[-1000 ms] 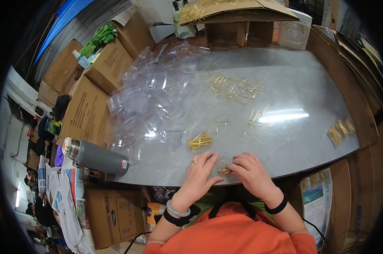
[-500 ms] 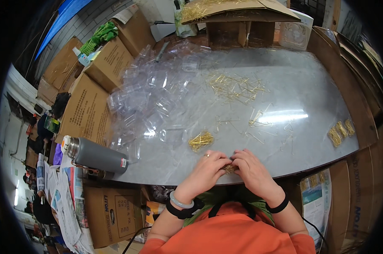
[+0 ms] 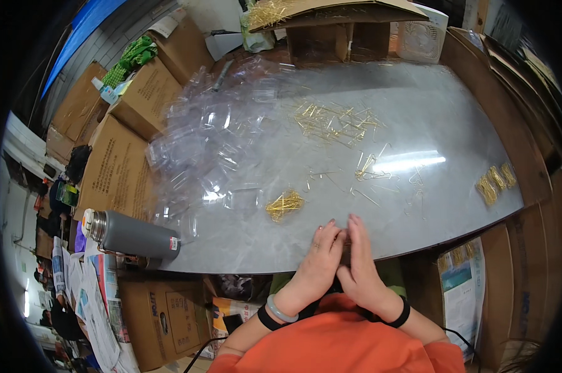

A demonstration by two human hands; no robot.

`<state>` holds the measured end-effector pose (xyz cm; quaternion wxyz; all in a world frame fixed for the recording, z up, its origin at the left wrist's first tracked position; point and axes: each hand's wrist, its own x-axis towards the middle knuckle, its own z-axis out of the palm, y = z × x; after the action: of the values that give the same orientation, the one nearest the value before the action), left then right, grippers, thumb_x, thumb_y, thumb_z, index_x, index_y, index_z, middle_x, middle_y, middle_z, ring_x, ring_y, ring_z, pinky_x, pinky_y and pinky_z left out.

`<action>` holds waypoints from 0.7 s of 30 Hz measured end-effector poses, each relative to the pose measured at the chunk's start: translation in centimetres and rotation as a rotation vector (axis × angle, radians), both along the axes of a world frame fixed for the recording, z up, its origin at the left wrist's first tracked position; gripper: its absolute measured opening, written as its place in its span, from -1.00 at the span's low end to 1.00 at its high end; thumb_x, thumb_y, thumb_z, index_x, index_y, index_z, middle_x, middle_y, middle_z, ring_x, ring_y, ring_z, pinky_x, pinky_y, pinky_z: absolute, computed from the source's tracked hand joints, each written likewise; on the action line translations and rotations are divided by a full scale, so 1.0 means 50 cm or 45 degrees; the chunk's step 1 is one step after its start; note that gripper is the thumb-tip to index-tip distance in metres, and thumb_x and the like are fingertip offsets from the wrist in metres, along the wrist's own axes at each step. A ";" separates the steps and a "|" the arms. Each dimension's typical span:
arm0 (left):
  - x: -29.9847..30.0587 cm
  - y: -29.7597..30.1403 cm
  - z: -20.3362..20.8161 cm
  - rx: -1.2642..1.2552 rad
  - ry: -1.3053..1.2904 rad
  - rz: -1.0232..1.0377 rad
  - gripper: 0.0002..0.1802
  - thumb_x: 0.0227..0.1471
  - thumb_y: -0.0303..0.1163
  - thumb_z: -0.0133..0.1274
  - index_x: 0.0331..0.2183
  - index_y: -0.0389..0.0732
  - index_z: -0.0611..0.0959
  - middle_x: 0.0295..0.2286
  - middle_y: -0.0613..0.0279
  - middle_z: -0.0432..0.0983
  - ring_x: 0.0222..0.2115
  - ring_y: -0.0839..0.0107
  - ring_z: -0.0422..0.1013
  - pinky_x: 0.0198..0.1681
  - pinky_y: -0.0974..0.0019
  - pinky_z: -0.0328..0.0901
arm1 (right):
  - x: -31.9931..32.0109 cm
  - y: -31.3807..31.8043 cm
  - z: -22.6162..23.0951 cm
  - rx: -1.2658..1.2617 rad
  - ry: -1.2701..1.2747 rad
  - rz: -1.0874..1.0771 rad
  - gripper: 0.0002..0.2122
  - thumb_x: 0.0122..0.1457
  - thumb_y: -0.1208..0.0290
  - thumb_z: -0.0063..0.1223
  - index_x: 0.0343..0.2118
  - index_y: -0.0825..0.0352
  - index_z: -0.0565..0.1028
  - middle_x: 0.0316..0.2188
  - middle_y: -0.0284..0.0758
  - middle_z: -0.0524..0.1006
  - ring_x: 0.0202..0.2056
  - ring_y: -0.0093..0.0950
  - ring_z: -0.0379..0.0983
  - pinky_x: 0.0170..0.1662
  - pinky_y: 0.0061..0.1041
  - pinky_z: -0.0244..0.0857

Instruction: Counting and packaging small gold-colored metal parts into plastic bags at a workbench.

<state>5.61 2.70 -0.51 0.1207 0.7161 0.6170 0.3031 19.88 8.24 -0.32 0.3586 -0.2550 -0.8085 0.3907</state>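
Note:
My left hand (image 3: 321, 260) and my right hand (image 3: 362, 266) are brought together at the table's near edge, palms facing, fingers pointing away from me. The right fingers are straight and pressed side by side; the left ones are slightly bent. Whatever lies between the palms is hidden, apart from a dark brownish patch in the gap. Just beyond my left hand sits a heaped bundle of gold wire hooks (image 3: 285, 205). Farther off, single gold hooks (image 3: 374, 166) lie scattered, with a looser pile of gold wire hooks (image 3: 334, 122) behind them.
Clear plastic boxes (image 3: 216, 140) cover the table's left side. A grey thermos flask (image 3: 138, 236) lies at the near left corner. Several tied hook bundles (image 3: 496, 184) rest at the right edge. Cardboard boxes (image 3: 119, 168) wall the left, and a cardboard shelf (image 3: 343, 18) stands behind.
My hands have turned from pinching a small gold bundle with curled fingers to lying palm to palm with straighter fingers. That bundle is now out of sight. The view has shifted slightly.

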 end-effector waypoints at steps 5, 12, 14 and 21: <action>0.001 -0.011 0.000 0.036 -0.028 0.091 -0.36 0.07 -0.70 -0.07 0.21 -0.53 0.30 0.14 -0.30 0.23 0.25 -0.28 0.16 0.32 -0.07 0.15 | 0.014 0.046 0.030 0.017 -0.058 0.135 -0.28 0.05 0.74 -0.05 0.35 0.53 0.07 0.36 0.12 0.12 0.39 0.09 0.03 0.42 -0.10 0.00; 0.007 -0.016 -0.009 0.151 -0.003 0.151 -0.30 0.02 -0.74 -0.08 0.24 -0.55 0.26 0.14 -0.35 0.24 0.21 -0.30 0.20 0.31 -0.07 0.18 | 0.022 0.056 0.009 0.536 -0.332 0.056 -0.47 0.11 0.65 0.16 0.19 0.50 0.35 0.18 -0.01 0.40 0.19 0.00 0.35 0.29 -0.10 0.24; 0.004 -0.015 -0.012 0.158 0.073 0.118 -0.28 0.01 -0.75 -0.09 0.25 -0.55 0.24 0.15 -0.36 0.23 0.21 -0.30 0.20 0.31 -0.06 0.17 | 0.026 0.051 0.015 0.432 -0.254 0.005 -0.45 0.08 0.61 0.21 0.19 0.47 0.36 0.16 -0.04 0.42 0.18 -0.04 0.37 0.28 -0.10 0.24; 0.000 -0.025 -0.009 -0.053 -0.261 0.147 -0.26 0.04 -0.77 -0.13 0.29 -0.55 0.17 0.17 -0.37 0.21 0.21 -0.30 0.19 0.32 -0.06 0.16 | 0.035 0.060 0.023 0.563 -0.362 0.020 -0.53 0.10 0.57 0.16 0.13 0.46 0.43 0.14 -0.08 0.45 0.19 -0.10 0.38 0.28 -0.12 0.26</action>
<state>5.62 1.46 -0.97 0.1804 0.6421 0.6477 0.3684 21.63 11.24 0.82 0.2852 -0.2163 -0.9186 0.1674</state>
